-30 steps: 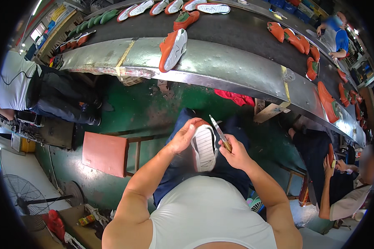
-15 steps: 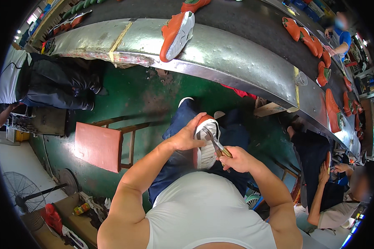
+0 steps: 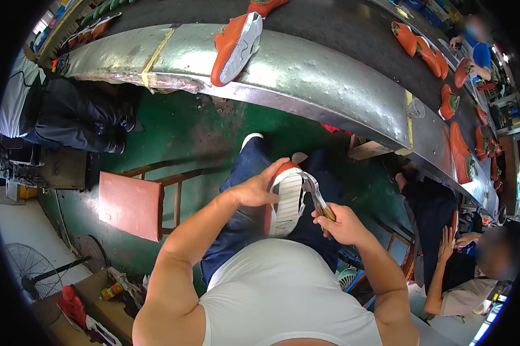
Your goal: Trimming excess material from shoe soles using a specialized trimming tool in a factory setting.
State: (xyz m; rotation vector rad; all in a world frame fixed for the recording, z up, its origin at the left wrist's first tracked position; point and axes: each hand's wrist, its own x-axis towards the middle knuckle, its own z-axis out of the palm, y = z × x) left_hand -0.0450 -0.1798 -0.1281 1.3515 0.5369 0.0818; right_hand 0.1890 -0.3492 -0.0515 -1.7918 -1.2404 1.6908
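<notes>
A red shoe with a white, ridged sole [image 3: 288, 203] rests sole-up over my lap. My left hand [image 3: 256, 189] is closed around its far left side, thumb lying on the sole. In my right hand [image 3: 344, 225] is a pair of pincers [image 3: 317, 199], gripped by its brownish handles. The metal head of the pincers is at the right edge of the sole, near the toe or heel end; I cannot tell whether it bites the edge. Part of the shoe's upper is hidden under the sole.
Ahead runs a metal-edged conveyor bench [image 3: 323, 75]; a red shoe with a white sole [image 3: 237, 49] lies on its rim. More red shoes [image 3: 430, 57] lie at right. A pink-topped stool [image 3: 130, 205] and a fan [image 3: 35, 268] stand left. Co-workers [image 3: 496, 254] are on both sides.
The pincers have moved from over the middle of the sole to its right edge, my right hand shifting slightly right. My left hand keeps its hold on the shoe.
</notes>
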